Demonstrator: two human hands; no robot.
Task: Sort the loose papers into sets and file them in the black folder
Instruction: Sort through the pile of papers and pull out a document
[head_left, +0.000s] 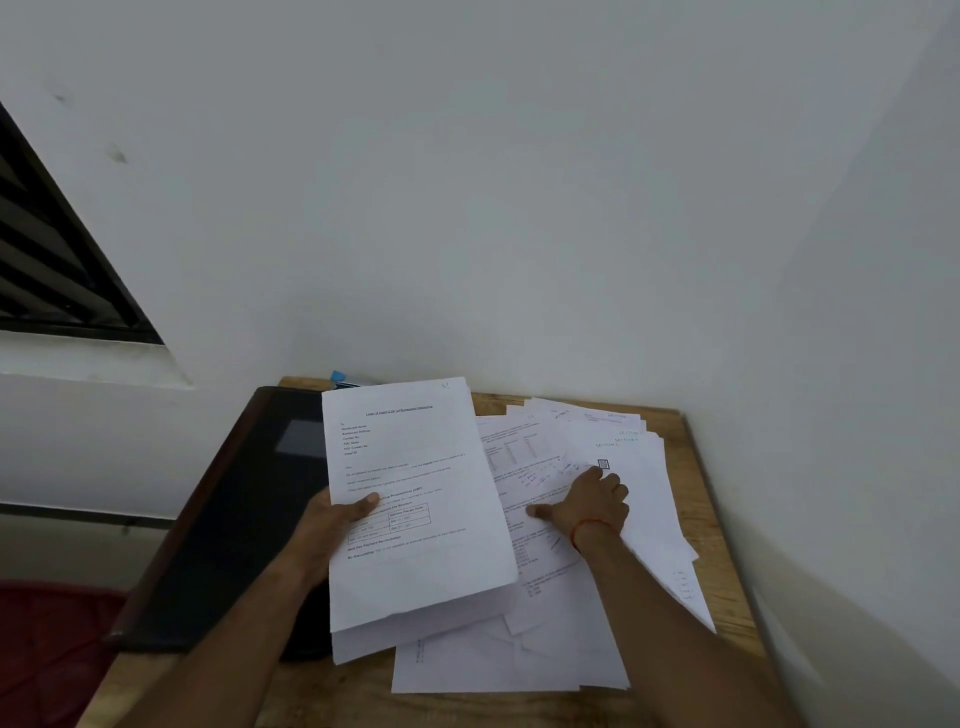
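Wooden table (691, 467), bearing: black folder (223, 519), left, lying flat; loose papers (571, 623), fanned right; held set (415, 493), gripped by left hand (332, 525), thumb atop; right hand (587, 504), fingers uncurled, pressing the fan, where it should slide out one sheet only and match corner labels.

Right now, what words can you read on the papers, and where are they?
"S1": handwritten, top corner of the stack in the left hand.
"Email ID": same top sheet.
"No Discounting": bold, low on it.
"Section": handwritten on the loose papers that the right hand rests on; number unclear.
Other print: too blurred.
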